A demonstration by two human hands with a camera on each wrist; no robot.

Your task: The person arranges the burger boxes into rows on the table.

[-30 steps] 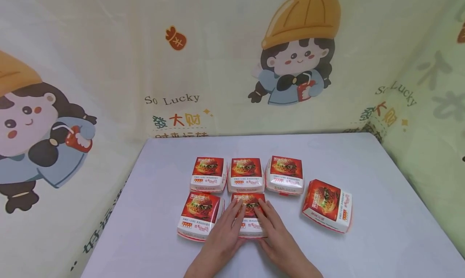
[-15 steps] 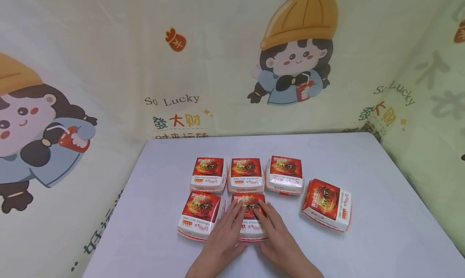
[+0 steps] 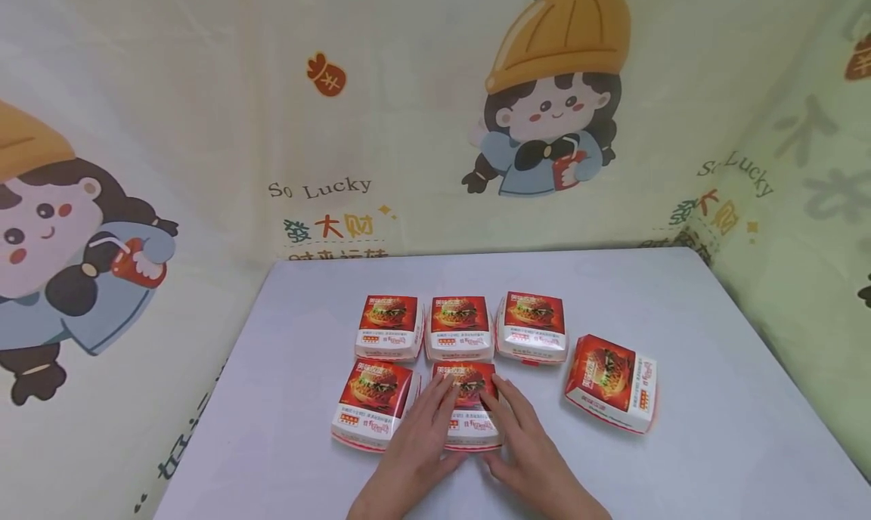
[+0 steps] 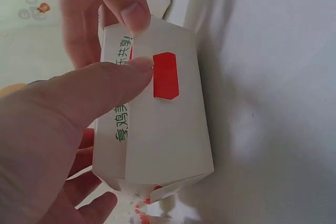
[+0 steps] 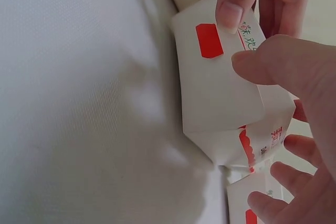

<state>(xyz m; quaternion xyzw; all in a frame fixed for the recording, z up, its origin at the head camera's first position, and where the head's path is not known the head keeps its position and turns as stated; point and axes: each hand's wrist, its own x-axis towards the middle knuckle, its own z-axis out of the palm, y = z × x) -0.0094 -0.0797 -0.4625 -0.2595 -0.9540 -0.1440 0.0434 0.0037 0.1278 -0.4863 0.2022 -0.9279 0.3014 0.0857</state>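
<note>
Both hands are at a red and white hamburger box [image 3: 469,425] in the front row of boxes on the white table. My left hand [image 3: 413,446] holds its left side, fingers over the top and thumb [image 4: 134,71] on the front panel. On the right side my right hand [image 3: 534,453] holds it likewise, its thumb [image 5: 257,66] against the front. The wrist views show the box's front panel [image 4: 168,140] with a red tab [image 4: 166,77] lying flat on it. The lid is down, its top partly hidden by fingers.
Another hamburger box [image 3: 376,400] stands just left of the held one. Behind is a row of three: left box [image 3: 389,328], middle box [image 3: 460,329] and right box [image 3: 532,326]. One turned box [image 3: 612,384] sits apart at right. A printed cloth [image 3: 422,127] hangs behind the table [image 3: 292,338].
The held box has shifted slightly toward the person. My right hand has moved a little to the right, and the thumbs now show more at the front. The other boxes stay put.
</note>
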